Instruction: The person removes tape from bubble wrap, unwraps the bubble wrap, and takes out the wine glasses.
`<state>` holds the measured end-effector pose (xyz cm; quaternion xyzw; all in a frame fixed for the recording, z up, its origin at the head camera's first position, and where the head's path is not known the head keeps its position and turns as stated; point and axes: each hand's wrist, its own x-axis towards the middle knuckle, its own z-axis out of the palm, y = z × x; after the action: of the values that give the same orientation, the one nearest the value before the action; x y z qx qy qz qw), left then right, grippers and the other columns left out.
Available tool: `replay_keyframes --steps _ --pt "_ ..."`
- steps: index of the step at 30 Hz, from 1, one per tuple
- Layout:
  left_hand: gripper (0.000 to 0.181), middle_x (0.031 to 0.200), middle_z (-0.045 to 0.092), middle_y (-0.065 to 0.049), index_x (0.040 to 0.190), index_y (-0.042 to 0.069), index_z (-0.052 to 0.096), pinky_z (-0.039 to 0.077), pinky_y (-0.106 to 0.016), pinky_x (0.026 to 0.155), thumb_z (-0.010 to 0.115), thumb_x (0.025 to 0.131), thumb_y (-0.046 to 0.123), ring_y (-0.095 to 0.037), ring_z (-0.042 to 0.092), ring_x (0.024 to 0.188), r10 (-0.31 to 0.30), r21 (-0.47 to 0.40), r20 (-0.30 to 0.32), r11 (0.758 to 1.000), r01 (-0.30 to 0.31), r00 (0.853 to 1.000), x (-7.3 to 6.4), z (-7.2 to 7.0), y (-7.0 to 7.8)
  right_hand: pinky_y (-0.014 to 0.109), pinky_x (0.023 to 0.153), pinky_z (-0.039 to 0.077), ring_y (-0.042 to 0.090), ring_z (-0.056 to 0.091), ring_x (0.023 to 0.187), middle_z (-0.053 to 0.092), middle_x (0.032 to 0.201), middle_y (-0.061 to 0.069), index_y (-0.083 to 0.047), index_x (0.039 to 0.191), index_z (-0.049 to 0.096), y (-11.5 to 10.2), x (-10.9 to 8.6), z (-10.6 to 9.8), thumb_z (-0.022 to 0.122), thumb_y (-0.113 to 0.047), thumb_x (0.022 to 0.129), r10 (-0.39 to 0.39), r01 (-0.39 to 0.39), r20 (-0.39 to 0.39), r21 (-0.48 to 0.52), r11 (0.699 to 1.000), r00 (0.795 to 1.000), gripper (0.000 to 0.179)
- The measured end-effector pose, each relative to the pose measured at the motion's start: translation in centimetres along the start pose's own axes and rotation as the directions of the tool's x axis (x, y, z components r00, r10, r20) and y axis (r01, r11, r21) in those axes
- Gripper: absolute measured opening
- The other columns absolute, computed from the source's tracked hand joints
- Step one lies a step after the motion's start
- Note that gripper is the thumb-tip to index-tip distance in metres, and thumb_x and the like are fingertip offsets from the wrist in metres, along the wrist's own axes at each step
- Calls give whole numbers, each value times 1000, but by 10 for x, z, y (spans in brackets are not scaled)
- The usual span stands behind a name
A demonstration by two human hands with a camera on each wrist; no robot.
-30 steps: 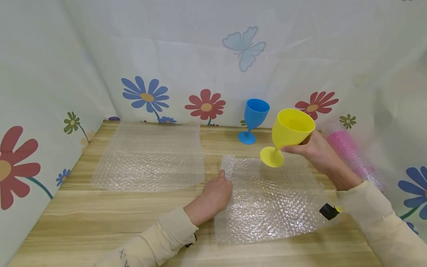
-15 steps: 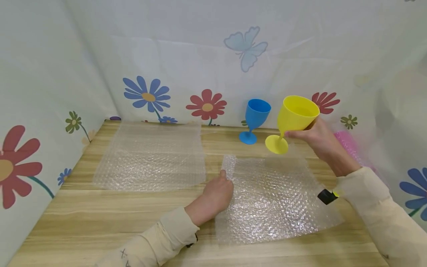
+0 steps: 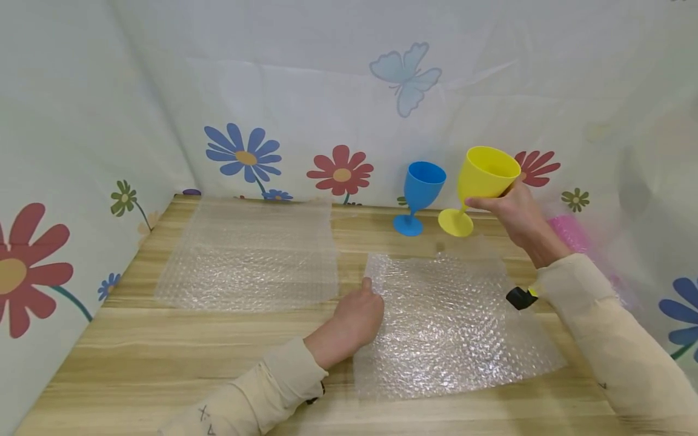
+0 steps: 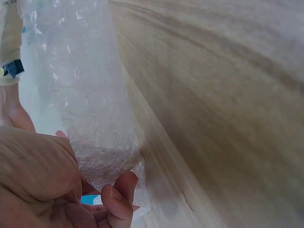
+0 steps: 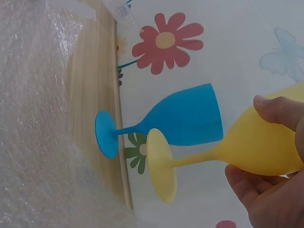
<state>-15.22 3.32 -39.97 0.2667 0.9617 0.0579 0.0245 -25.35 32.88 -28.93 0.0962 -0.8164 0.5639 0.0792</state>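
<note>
My right hand [image 3: 520,221] grips a yellow plastic goblet [image 3: 484,178] by the lower part of its bowl. In the right wrist view the goblet's foot [image 5: 161,166] looks raised off the table. Beside it a blue goblet [image 3: 423,188] stands upright near the back edge. My left hand [image 3: 351,318] is at the left edge of a sheet of clear bubble wrap [image 3: 436,327]. Thumb and finger [image 4: 118,202] pinch that edge in the left wrist view. The sheet lies spread over the table below the goblets.
Another bubble wrap sheet [image 3: 251,260] lies flat on the wooden table [image 3: 207,351] at the left. A pink roll in clear plastic [image 3: 569,233] is at the right, partly behind the right arm. Flowered white cloth [image 3: 294,97] hangs behind the table.
My right hand has carried the yellow goblet up and back, away from above the bubble wrap, to near the blue goblet. The left hand has stayed on the sheet's edge.
</note>
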Motion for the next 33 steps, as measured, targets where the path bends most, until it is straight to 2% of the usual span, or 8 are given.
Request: replay_keyframes --steps 3,8,10,14,17,22,27,33 --pt "8 109 56 -18 81 1 71 50 -27 46 70 89 0 -16 52 57 -1 -1 -5 1000 1 1000 0 0 -1 24 92 49 24 54 108 56 121 5 -17 138 44 5 8 2 79 -9 92 33 -32 -38 40 999 999 59" --pt "7 111 56 -18 83 1 72 51 -28 47 70 90 0 -17 53 57 -14 -3 -3 1000 14 1000 -1 0 -1 23 94 47 20 51 111 50 124 2 -19 149 16 16 20 7 81 -12 91 86 -80 -84 72 994 993 87" --pt "7 112 56 -18 84 1 72 51 -28 47 70 90 1 -17 53 57 -16 -2 -1 1000 16 1000 -1 0 -1 25 96 46 20 50 112 50 124 1 -18 149 19 22 24 8 81 -13 91 99 -91 -91 80 993 991 85" --pt "8 111 56 -18 84 1 72 52 -28 47 70 91 2 -17 53 58 -16 3 3 1000 16 1000 -2 -2 1 32 99 43 22 49 112 51 124 2 -21 139 43 32 29 9 80 -11 91 103 -93 -101 91 991 990 61" --pt "8 108 56 -16 83 2 72 53 -29 48 69 91 2 -17 54 59 -22 -6 -1 1000 22 1000 -3 -2 2 33 95 44 22 49 109 52 121 2 -23 133 48 38 31 10 79 -9 91 99 -91 -105 84 992 990 54" --pt "7 107 55 -15 84 2 72 54 -30 50 70 91 2 -17 56 61 -32 -22 -8 999 32 999 -2 -1 1 33 92 44 21 48 106 51 119 1 -21 134 47 47 38 13 78 -7 92 128 -120 -107 80 990 986 53" --pt "7 111 56 -17 85 2 72 54 -30 50 70 91 3 -18 56 62 -34 -20 -4 999 34 999 -2 0 0 41 101 43 23 48 111 49 124 -2 -21 140 41 64 44 16 81 -17 92 184 -177 -127 66 982 975 63" --pt "9 102 53 -14 82 2 72 55 -31 51 69 91 3 -18 56 62 -24 -20 -22 1000 24 999 -3 0 1 44 105 41 22 47 111 48 123 -3 -21 142 38 74 46 19 80 -12 92 201 -188 -146 96 977 969 66"
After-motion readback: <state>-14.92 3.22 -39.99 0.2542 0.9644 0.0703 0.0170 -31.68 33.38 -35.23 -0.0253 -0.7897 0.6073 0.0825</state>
